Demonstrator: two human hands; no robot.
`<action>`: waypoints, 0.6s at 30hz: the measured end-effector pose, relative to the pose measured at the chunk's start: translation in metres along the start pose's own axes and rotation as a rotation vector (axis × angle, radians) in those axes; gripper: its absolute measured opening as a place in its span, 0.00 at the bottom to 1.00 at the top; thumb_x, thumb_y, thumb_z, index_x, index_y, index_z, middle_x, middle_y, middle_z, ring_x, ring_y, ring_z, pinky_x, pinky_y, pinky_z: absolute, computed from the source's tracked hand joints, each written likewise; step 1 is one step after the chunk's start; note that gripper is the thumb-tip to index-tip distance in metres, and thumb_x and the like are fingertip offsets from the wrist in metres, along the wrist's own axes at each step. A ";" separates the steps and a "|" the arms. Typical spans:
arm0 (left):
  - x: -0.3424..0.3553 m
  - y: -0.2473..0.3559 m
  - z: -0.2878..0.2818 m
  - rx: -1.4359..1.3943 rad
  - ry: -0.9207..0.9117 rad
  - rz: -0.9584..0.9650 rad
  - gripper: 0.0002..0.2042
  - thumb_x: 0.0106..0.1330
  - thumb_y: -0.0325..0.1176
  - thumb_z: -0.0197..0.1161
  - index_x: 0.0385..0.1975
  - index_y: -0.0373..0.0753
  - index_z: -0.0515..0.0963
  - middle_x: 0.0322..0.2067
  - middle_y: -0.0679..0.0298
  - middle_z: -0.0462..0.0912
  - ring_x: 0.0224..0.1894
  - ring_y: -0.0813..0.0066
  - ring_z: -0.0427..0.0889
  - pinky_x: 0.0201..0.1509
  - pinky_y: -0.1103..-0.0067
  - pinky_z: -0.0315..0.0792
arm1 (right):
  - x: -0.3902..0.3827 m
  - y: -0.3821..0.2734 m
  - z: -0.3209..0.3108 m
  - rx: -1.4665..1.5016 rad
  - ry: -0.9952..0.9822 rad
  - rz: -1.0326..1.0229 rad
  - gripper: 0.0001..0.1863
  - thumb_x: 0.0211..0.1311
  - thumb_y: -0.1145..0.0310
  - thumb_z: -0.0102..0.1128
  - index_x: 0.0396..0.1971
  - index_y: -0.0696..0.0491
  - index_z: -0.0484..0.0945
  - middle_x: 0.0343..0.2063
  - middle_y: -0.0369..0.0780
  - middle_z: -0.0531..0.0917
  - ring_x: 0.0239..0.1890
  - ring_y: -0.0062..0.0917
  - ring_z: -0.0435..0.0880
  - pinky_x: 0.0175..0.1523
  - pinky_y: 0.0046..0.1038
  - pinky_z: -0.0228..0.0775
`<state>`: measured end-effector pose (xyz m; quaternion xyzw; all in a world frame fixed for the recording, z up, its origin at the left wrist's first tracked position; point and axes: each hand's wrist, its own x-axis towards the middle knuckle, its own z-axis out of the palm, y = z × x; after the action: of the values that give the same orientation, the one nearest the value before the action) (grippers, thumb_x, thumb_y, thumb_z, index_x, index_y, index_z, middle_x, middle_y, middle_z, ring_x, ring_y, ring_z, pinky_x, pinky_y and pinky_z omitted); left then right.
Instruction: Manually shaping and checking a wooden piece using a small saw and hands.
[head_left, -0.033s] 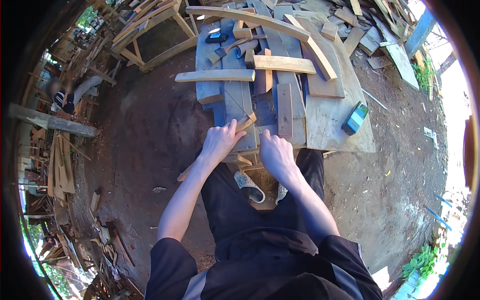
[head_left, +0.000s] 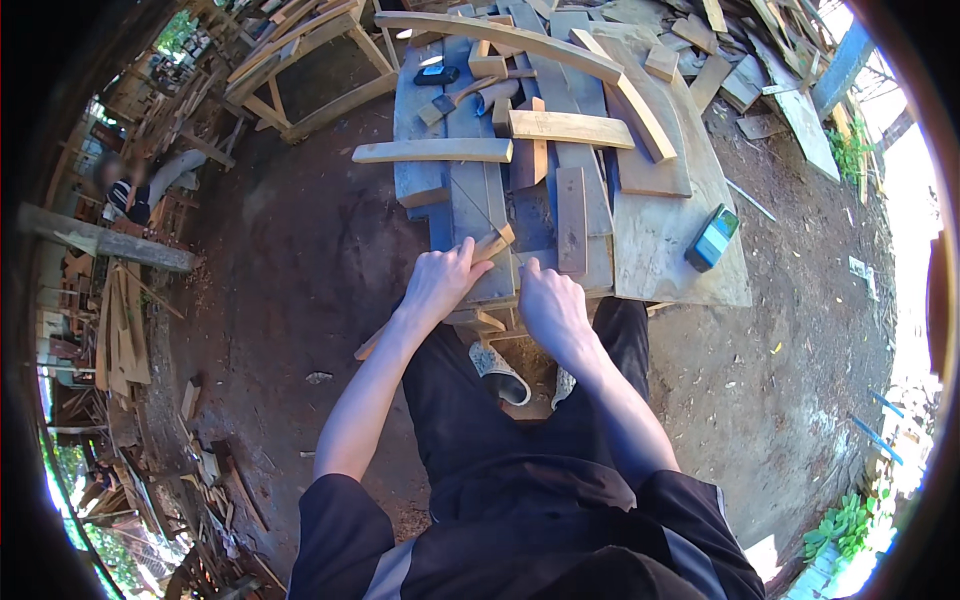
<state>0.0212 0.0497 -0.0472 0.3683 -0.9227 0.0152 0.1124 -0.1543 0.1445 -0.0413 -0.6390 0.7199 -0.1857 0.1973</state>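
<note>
A narrow wooden strip (head_left: 496, 240) lies slantwise over the near left edge of the plank-topped bench (head_left: 490, 287). My left hand (head_left: 438, 285) is closed around it, thumb and forefinger close to its far end. The strip's other end shows beyond my left forearm, low by my leg. My right hand (head_left: 552, 303) is in a fist at the bench edge, gripping a saw whose handle is hidden in the fingers. Its thin blade (head_left: 473, 205) appears almost edge-on, as a dark line slanting far-left across the strip's end.
Across the bench lie a pale wood bar (head_left: 432, 150), another bar (head_left: 570, 128), a flat brown block (head_left: 571, 220), a wooden-handled brush (head_left: 455, 100) and a small black object (head_left: 436, 75). A teal-and-black boxy device (head_left: 712, 238) rests at the right. A person (head_left: 128, 195) is far left.
</note>
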 end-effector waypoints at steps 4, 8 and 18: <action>0.004 -0.011 0.001 -0.059 0.002 0.039 0.19 0.68 0.48 0.64 0.32 0.37 0.72 0.14 0.55 0.79 0.19 0.56 0.83 0.21 0.67 0.76 | 0.019 0.000 0.018 0.021 0.053 -0.032 0.06 0.59 0.75 0.54 0.34 0.61 0.73 0.23 0.51 0.85 0.29 0.45 0.88 0.34 0.42 0.82; 0.004 -0.010 0.000 -0.008 -0.005 0.017 0.18 0.68 0.48 0.64 0.32 0.37 0.72 0.14 0.57 0.79 0.18 0.57 0.83 0.21 0.67 0.76 | 0.018 0.002 0.028 0.048 0.081 -0.020 0.05 0.62 0.74 0.52 0.35 0.60 0.73 0.23 0.52 0.85 0.28 0.46 0.88 0.34 0.42 0.82; -0.003 0.023 0.007 -0.038 0.039 -0.257 0.16 0.68 0.46 0.63 0.38 0.37 0.73 0.24 0.53 0.84 0.23 0.52 0.85 0.22 0.63 0.77 | 0.014 0.008 0.029 0.095 0.112 -0.017 0.12 0.74 0.65 0.46 0.34 0.58 0.72 0.19 0.52 0.83 0.24 0.47 0.86 0.29 0.44 0.79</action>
<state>0.0059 0.0677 -0.0529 0.4808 -0.8658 -0.0099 0.1381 -0.1470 0.1315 -0.0705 -0.6236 0.7147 -0.2570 0.1851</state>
